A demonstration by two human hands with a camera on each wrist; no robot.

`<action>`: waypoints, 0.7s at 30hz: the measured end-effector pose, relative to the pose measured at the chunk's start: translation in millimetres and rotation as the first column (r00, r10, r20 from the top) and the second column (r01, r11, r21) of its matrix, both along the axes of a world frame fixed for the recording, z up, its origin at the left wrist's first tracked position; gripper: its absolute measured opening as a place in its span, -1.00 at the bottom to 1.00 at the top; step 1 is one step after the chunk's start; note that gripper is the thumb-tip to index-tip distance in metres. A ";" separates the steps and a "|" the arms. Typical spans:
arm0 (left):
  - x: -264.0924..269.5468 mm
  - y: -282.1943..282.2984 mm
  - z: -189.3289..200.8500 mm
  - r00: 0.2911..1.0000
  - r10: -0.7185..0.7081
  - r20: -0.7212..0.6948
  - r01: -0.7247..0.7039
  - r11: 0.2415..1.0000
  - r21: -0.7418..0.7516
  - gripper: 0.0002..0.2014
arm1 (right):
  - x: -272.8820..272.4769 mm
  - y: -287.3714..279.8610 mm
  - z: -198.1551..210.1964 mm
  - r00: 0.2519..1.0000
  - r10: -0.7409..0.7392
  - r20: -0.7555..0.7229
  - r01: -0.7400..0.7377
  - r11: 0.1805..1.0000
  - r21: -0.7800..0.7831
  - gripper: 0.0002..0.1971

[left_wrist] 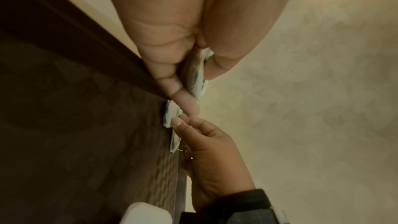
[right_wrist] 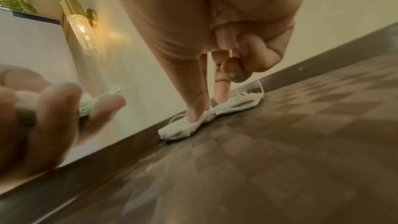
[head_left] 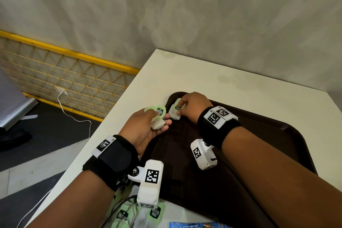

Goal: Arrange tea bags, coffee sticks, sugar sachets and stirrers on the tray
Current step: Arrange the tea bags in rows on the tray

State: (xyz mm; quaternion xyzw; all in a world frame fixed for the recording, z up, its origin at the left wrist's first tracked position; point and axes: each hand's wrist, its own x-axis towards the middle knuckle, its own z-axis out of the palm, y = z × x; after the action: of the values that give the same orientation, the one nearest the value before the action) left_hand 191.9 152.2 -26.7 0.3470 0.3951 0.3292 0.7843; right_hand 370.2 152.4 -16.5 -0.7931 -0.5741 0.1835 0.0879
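Observation:
A dark brown tray (head_left: 259,135) lies on the white table (head_left: 203,72). My right hand (head_left: 180,106) reaches into its far left corner, where thumb and forefinger pinch a tea bag (head_left: 174,114) that lies flat on the tray floor. The right wrist view shows that hand (right_wrist: 206,108) pressing the pale bag (right_wrist: 237,103) onto the patterned tray (right_wrist: 280,142). My left hand (head_left: 159,118) hovers at the tray's left rim and grips a small bunch of tea bags (head_left: 157,116) with green tags. In the left wrist view those bags (left_wrist: 193,74) sit between thumb and fingers.
A pile of green-tagged tea bags (head_left: 140,213) and a blue packet (head_left: 194,225) lie on the table near me, by the tray's near edge. The table's left edge drops to the floor beside a yellow mesh railing (head_left: 64,72). A wall stands right behind the table.

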 end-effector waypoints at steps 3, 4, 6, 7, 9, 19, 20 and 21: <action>0.4 -1.0 1.5 0.999 -0.036 0.029 0.036 0.999 -0.005 -0.75 | -1.9 -3.4 1.8 0.997 0.000 -0.076 0.009 0.993 0.121 -0.79; 0.5 -1.0 2.0 0.998 -0.050 0.039 0.050 0.999 -0.003 -0.74 | -3.5 -4.8 4.1 0.984 0.009 -0.180 0.021 0.986 0.163 -0.76; 1.4 -1.0 3.3 0.995 -0.083 0.048 0.083 0.997 0.010 -0.72 | -9.2 -8.7 10.8 0.897 0.038 -0.440 0.038 0.986 0.161 -0.73; 2.2 -1.3 3.7 0.995 -0.094 0.043 0.094 0.995 0.019 -0.72 | -12.1 -11.3 13.9 0.850 0.055 -0.524 0.021 0.990 0.138 -0.75; 5.1 -1.8 4.3 0.994 -0.106 0.034 0.105 0.994 0.035 -0.73 | -13.5 -15.6 18.6 0.817 0.089 -0.570 -0.023 0.992 0.122 -0.81; 8.6 -0.4 -0.4 0.995 -0.029 -0.095 0.041 0.991 0.130 -0.84 | 19.6 -26.4 24.8 0.534 -0.130 -0.835 0.297 0.954 0.041 -0.87; 7.6 0.1 -0.9 0.993 -0.032 -0.116 0.049 0.988 0.144 -0.85 | 23.1 -27.6 22.8 0.566 -0.148 -0.811 0.296 0.955 0.032 -0.88; 6.9 0.3 -1.3 0.990 -0.035 -0.133 0.055 0.986 0.156 -0.85 | 25.5 -28.9 20.3 0.598 -0.165 -0.785 0.285 0.959 0.015 -0.89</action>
State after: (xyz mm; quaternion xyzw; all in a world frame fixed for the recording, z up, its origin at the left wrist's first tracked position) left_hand 198.8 152.6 -28.0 0.4379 0.4099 0.3185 0.7340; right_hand 395.7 123.5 3.8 -0.6940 -0.3864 0.4540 0.4036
